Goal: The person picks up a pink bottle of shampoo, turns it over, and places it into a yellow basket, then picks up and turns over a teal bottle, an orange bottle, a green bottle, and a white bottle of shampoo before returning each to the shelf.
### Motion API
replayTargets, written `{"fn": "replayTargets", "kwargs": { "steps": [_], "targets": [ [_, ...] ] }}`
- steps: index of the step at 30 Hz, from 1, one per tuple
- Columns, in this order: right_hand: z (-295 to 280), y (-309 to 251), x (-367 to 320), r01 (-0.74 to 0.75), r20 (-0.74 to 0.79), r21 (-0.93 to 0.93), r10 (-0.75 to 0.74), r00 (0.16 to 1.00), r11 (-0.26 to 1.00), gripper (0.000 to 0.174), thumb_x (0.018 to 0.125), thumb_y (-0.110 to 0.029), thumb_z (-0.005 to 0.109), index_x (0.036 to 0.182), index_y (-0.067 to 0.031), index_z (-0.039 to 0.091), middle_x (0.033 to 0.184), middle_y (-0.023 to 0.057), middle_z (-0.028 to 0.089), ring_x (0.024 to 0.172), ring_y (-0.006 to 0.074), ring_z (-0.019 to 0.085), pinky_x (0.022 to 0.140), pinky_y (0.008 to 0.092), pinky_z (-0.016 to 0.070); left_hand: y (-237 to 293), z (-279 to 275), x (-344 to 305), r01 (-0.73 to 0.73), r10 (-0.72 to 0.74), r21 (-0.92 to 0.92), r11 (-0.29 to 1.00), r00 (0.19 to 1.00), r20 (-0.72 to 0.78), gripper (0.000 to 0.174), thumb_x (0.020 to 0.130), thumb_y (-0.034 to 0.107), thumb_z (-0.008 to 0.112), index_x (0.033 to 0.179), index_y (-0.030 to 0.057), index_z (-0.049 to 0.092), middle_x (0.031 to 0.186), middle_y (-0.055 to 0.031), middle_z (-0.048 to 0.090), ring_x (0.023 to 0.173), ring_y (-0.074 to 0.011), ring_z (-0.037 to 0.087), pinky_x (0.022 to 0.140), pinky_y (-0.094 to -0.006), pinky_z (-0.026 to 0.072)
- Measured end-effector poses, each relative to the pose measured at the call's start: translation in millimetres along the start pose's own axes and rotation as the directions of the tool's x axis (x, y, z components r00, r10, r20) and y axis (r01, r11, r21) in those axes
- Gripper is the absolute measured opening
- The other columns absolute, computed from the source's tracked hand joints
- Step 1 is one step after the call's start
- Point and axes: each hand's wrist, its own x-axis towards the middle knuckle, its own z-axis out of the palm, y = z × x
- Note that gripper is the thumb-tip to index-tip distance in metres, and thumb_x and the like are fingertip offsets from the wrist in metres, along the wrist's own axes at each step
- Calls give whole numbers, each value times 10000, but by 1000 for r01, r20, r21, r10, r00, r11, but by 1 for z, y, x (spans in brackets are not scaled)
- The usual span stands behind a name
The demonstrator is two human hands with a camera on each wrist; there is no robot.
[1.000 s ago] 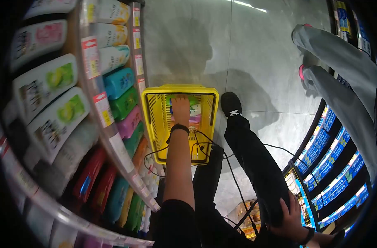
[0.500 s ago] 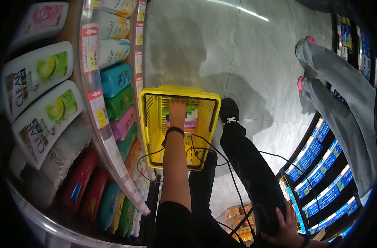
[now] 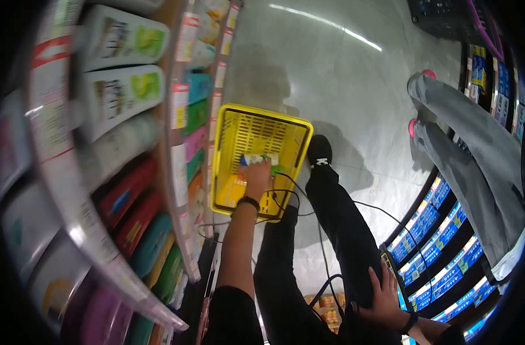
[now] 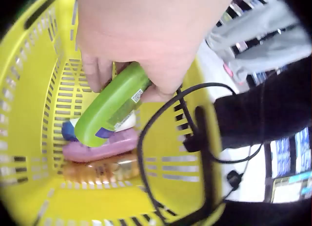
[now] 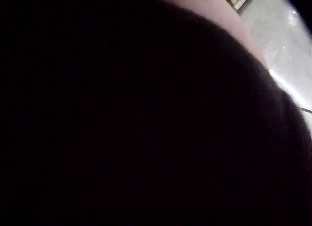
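Note:
My left hand [image 3: 259, 174] is inside a yellow shopping basket [image 3: 266, 113] on the floor. In the left wrist view its fingers and thumb grip one end of a green bottle [image 4: 109, 109], which tilts over the others. Under it lie a white and blue bottle [image 4: 69, 130], a pink bottle [image 4: 105, 147] and an orange bottle [image 4: 102, 170], side by side. My right hand [image 3: 384, 296] rests on my black-trousered leg with its fingers spread. Dark cloth fills most of the right wrist view.
Shelves of shampoo bottles [image 3: 121, 98] stand close at the left. A black cable [image 4: 146, 133] loops over the basket's near side. At the right, a person in grey trousers [image 3: 469, 126] stands by shelves of blue boxes [image 3: 441, 261].
My left hand has drawn the green bottle up from the others and towards me. The head view has shifted, bringing the left shelves further into the picture. My right hand stays on the leg.

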Motion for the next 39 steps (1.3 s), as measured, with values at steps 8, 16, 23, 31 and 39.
{"fn": "replayTargets", "kwargs": {
  "steps": [8, 16, 23, 31, 39],
  "targets": [
    [-9, -5, -18, -14, 49, -168, 22, 999, 986, 1122, 722, -610, 711, 1574, -125, 166, 1550, 326, 201, 1337, 503, 361, 1063, 608, 335, 86, -122, -214, 230, -227, -478, 847, 972, 66, 501, 685, 195, 713, 1155, 63, 602, 982, -220, 689, 953, -421, 655, 821, -489, 534],
    [-35, -18, -14, 11, 246, -393, 94, 965, 919, 1075, 765, -674, 659, 1579, -163, 176, 1544, 241, 346, 1342, 414, 463, 1094, 504, 404, 194, -207, -453, 113, -337, -636, 763, 910, -242, 464, 703, 195, 696, 1144, 96, 591, 970, -207, 687, 950, -408, 656, 824, -498, 530],
    [-33, -36, 46, 520, 210, -524, -489, 847, 675, 407, 891, -414, 516, 1059, -114, 735, 1108, 173, 705, 1051, 385, 667, 917, 461, 525, 275, -236, -565, 224, -637, -785, 577, 725, -261, 404, 715, 212, 690, 1090, 101, 594, 902, -211, 681, 896, -428, 651, 771, -500, 514],
    [-52, -141, -27, 742, -49, -208, -764, 643, 638, 321, 976, -290, 561, 931, 11, 664, 792, 112, 697, 718, 192, 685, 650, 339, 535, 364, -222, -700, -10, -683, -719, 695, 306, -663, 337, 703, 122, 699, 1027, 101, 609, 940, -170, 660, 912, -401, 629, 795, -484, 516],
    [-9, -285, -337, 970, 283, 36, -934, 220, 240, 440, 965, -260, 646, 1324, -48, 507, 1058, 98, 689, 899, 179, 663, 789, 311, 533, 392, -241, -812, -841, -861, -384, 381, -172, -478, 382, 754, -58, 645, 1110, 23, 530, 993, -97, 660, 980, -224, 669, 860, -349, 536]
  ]
}}
